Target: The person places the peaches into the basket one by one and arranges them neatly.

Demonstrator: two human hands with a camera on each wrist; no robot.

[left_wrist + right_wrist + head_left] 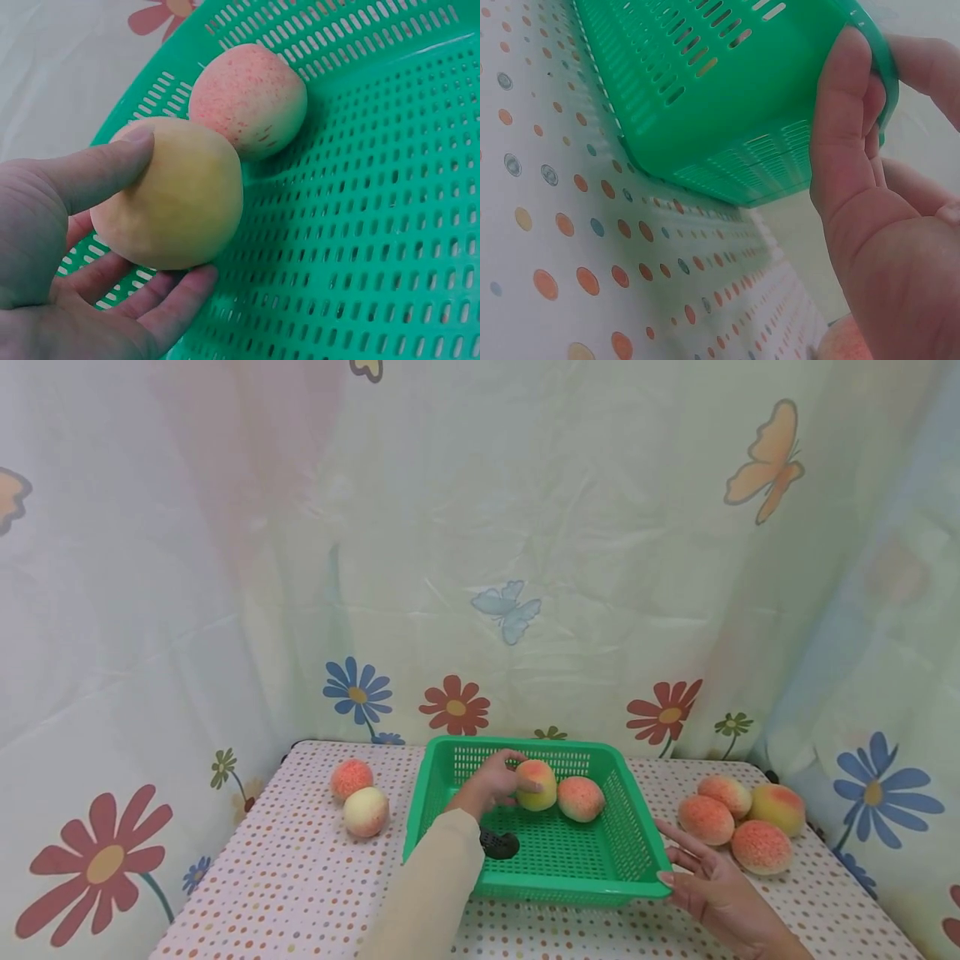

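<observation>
In the head view my left hand (498, 781) reaches into a green plastic basket (555, 889) and holds a yellow-and-pink peach (537, 787). The left wrist view shows the thumb on one side of this peach and the fingers round its underside. A second, pinker peach (249, 101) lies against the basket's slotted wall, close beside the held one. At the basket's front right corner my right hand (708, 889) grips the rim, with the thumb on it and the fingers along the outer side. The right wrist view has that rim (881, 56) pinched between thumb and fingers.
Two peaches, one pink (352, 779) and one pale (366, 812), lie on the dotted tablecloth (285, 877) left of the basket. Several more peaches (761, 847) sit together at the right. A small black device (500, 845) shows beside my left wrist. A printed curtain (480, 527) stands behind.
</observation>
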